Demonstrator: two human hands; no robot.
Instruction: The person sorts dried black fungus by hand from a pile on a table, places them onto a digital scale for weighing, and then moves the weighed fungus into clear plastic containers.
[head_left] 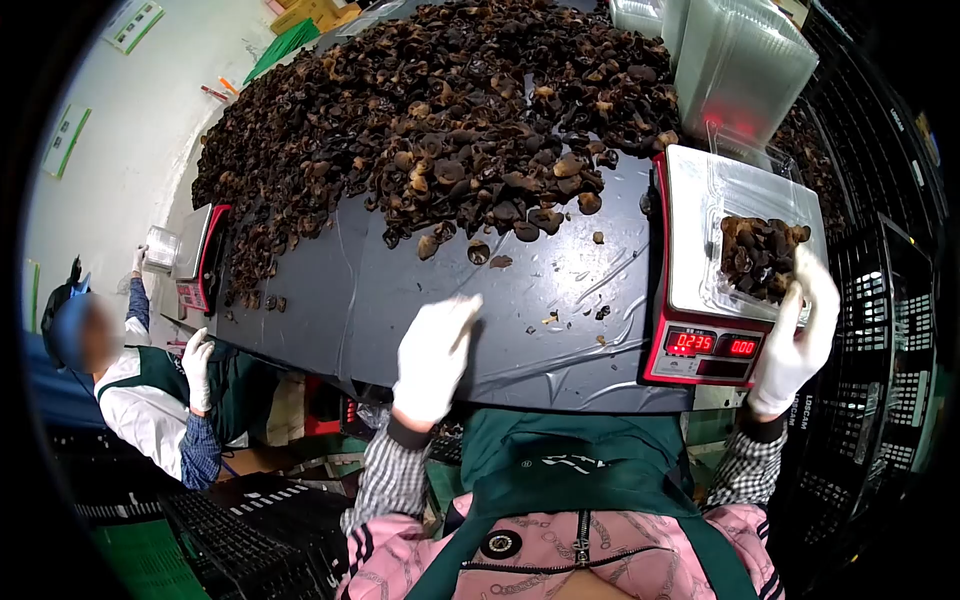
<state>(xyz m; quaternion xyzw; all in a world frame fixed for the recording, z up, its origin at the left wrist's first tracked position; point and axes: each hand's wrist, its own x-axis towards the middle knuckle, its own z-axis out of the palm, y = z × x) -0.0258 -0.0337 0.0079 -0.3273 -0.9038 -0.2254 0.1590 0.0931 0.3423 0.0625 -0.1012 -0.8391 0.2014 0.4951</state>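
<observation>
My left hand, in a white glove, hovers over the near part of the dark table, its fingers extended and nothing in them. My right hand, gloved too, is at the right side of a clear plastic tray, thumb and fingers apart, fingertips close against the wood ear mushrooms in it. Whether they press on the tray wall I cannot tell. The tray rests on a red and silver scale, whose display reads 0.235 and 0.00.
A big heap of wood ear mushrooms covers the table's far part. Stacked clear trays stand behind the scale. Black crates line the right. At left, a co-worker in white gloves reaches to another scale.
</observation>
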